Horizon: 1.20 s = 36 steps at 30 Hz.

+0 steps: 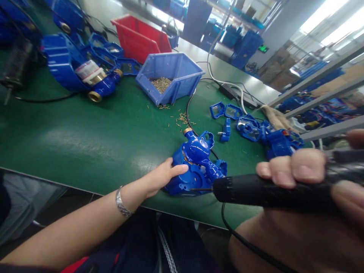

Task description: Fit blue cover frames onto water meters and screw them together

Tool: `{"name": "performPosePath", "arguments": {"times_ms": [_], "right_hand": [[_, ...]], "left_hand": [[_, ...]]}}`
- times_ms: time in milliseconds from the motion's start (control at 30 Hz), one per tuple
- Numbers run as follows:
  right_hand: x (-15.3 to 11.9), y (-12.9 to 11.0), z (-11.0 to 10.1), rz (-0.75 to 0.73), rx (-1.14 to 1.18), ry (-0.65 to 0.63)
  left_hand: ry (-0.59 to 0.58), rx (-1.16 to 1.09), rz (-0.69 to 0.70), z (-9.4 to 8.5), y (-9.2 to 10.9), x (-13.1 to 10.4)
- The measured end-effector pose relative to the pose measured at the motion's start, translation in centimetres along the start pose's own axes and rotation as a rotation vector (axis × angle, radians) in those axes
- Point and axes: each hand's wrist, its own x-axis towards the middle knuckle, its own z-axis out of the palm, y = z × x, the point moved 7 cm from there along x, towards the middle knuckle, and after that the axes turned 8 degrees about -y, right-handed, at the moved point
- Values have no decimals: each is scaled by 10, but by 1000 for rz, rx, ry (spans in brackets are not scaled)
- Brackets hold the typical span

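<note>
A blue housing point(176, 185) with a glossy blue meter body point(197, 148) on it lies near the table's front edge. My left hand point(166, 174) grips the housing's left side, its thumb on top and its other fingers mostly hidden behind. Close to the camera at the right, my right hand point(301, 174) is wrapped round a black electric screwdriver point(250, 189). The tool points left, and its thin bit reaches across the housing's lower part; whether the tip touches a screw cannot be made out.
Loose brass screws point(182, 118) lie before a light blue bin point(184, 83) of screws. Behind it stands a red bin point(139, 38). Another meter point(105, 87) sits left; blue frames point(248, 128) lie right. A black cable point(189, 108) crosses the table point(113, 132).
</note>
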Motion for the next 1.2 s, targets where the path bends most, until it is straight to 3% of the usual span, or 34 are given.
{"name": "performPosePath", "arguments": {"times_ms": [100,333,500,1200], "right_hand": [[13,-3,25,-102,256,19],[19,36,56,48,363,-131],[17,45,55,40,358,-43],[16,47,58,31,437,-108]], "left_hand": [[-26,17,28,1,3,-1],[152,47,82,-1,4,0],[202,23,87,1,1,1],[191,-46,79,4,-3,0]]}}
